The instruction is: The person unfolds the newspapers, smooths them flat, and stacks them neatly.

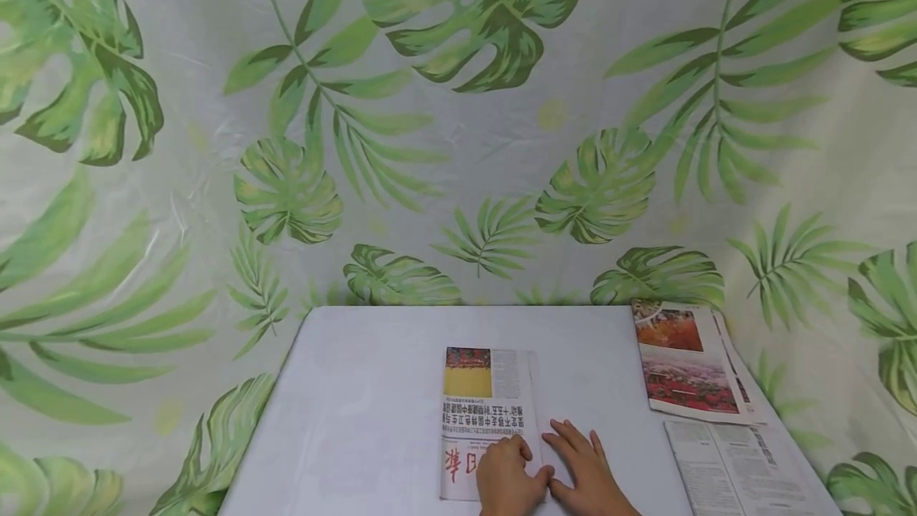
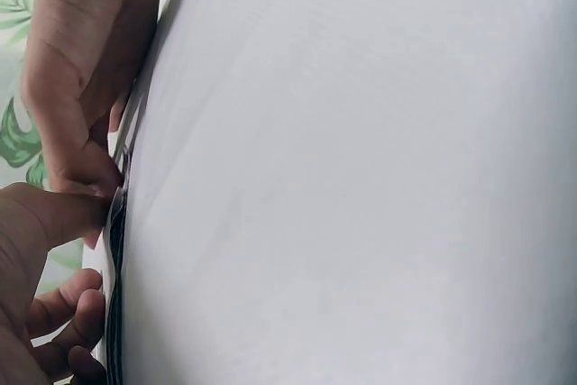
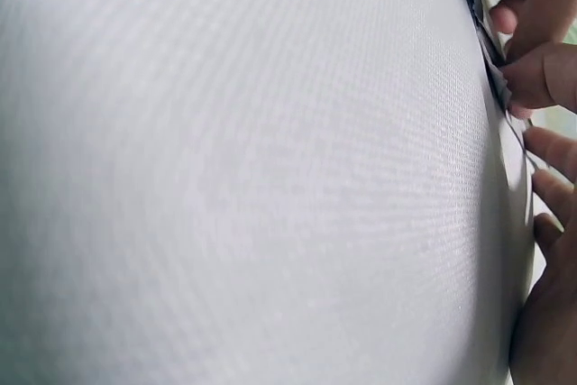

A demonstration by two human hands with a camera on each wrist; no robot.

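A folded newspaper (image 1: 476,420) lies lengthwise on the white table, a picture at its far end and red lettering at its near end. My left hand (image 1: 505,474) is over its near right part, fingers curled, the thumb at the right edge. In the right wrist view, the thumb and a finger of the left hand (image 3: 541,74) pinch the dark paper edge. Just right of the newspaper, my right hand (image 1: 587,470) rests with fingers extended and spread, its thumb near the left thumb. Both hands meet at the paper edge in the left wrist view too.
At the table's right side lie a newspaper with red flower pictures (image 1: 691,381) and, nearer, a printed text sheet (image 1: 738,468). Behind the white table (image 1: 365,388) hangs a leaf-patterned sheet (image 1: 494,134).
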